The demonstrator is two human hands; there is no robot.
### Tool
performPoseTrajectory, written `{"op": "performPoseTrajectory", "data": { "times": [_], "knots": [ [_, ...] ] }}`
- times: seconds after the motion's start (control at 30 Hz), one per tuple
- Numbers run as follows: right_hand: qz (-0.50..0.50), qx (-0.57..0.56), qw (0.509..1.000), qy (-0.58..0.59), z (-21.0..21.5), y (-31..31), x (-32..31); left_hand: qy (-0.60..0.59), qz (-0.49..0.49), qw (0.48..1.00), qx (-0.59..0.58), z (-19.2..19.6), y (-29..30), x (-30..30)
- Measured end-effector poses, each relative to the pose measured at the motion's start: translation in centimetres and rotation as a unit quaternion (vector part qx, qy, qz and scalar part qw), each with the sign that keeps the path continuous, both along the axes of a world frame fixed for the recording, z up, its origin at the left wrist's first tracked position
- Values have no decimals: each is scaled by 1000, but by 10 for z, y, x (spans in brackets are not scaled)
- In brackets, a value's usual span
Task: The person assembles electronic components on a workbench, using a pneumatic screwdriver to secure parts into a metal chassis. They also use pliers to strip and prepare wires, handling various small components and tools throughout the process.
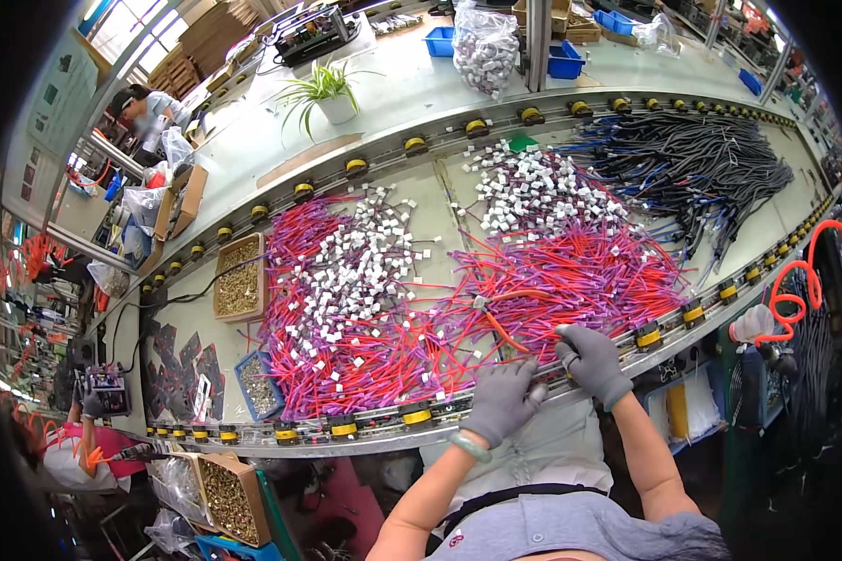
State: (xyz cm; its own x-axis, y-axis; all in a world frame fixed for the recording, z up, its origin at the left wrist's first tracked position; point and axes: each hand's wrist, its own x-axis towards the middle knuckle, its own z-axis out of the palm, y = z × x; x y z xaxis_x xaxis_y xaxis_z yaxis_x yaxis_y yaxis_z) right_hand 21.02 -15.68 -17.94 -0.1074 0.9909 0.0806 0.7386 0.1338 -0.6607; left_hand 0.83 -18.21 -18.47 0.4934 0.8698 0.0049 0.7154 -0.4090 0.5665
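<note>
At the near rim of the table are both my hands, in grey gloves. My left hand (505, 402) has its fingers drawn together over the metal edge; whatever is in them is too small to make out. My right hand (594, 366) is just to its right, fingers curled and thumb up, and its contents cannot be made out either. Right beyond them spreads a pile of red and purple wires (571, 290) with white connectors (533, 192) at their far ends. Cutting pliers with orange handles (507, 324) lie open on those wires. A similar wire pile (346, 309) is on the left.
Black cables (711, 168) fill the far right. A box of brass-coloured parts (239, 279) and a blue tray of small metal parts (257, 385) stand left. Yellow-and-black rollers (343, 426) line the rim. An orange coiled hose (795, 280) hangs right. Another person (75, 458) works at lower left.
</note>
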Motion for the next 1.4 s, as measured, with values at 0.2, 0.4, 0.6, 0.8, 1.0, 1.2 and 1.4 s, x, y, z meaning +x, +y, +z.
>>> {"op": "performPoseTrajectory", "data": {
  "times": [0.2,0.4,0.6,0.8,1.0,1.2,1.4],
  "knots": [
    [-10,-2,1000,3,2,1,-3,-1,3,1000,0,1,1,-5],
    [-23,-35,999,25,5,1,-1,-8,-3,1000,4,-3,1,-3],
    [-23,-18,999,27,1,1,3,-19,-3,1000,4,-4,3,0],
    [-34,-39,998,45,5,0,-1,-13,1,1000,7,-2,2,-2],
    [-36,-30,998,49,2,0,-2,-18,3,1000,9,-2,1,-3],
    [-40,-6,998,51,3,0,-1,-28,4,999,15,-1,1,-2],
    [10,89,989,119,8,-4,-22,-107,76,986,105,19,17,-30]
  ]
}}
